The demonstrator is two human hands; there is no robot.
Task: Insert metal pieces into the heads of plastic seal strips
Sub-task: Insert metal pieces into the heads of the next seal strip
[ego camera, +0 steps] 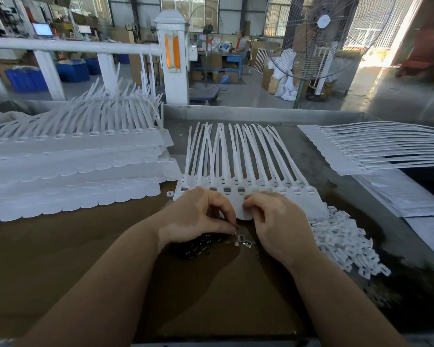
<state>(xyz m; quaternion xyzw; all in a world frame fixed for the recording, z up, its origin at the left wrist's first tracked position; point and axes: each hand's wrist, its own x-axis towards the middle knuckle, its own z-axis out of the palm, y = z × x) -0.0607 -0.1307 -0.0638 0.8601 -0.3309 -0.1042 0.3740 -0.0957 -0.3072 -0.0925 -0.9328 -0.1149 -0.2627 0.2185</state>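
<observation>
A joined row of white plastic seal strips (248, 169) lies on the table in front of me, tails fanned away, heads toward me. Some heads near the left, such as one head (227, 189), show dark metal inside; heads to the right look hollow. My left hand (198, 216) hovers over a dark pile of metal pieces (196, 246), thumb and fingertip pinched together on a small dark piece. My right hand (276, 221) has curled fingers on the near edge of the strip row's tabs; what it holds is hidden. Two small loose pieces (243, 240) lie between my hands.
Stacks of white seal strips (73, 166) fill the left side of the table; another sheet of strips (376, 149) lies at the right. A heap of small white plastic parts (341, 244) spreads beside my right hand. A standing fan (321, 33) and white railing (73, 46) stand beyond.
</observation>
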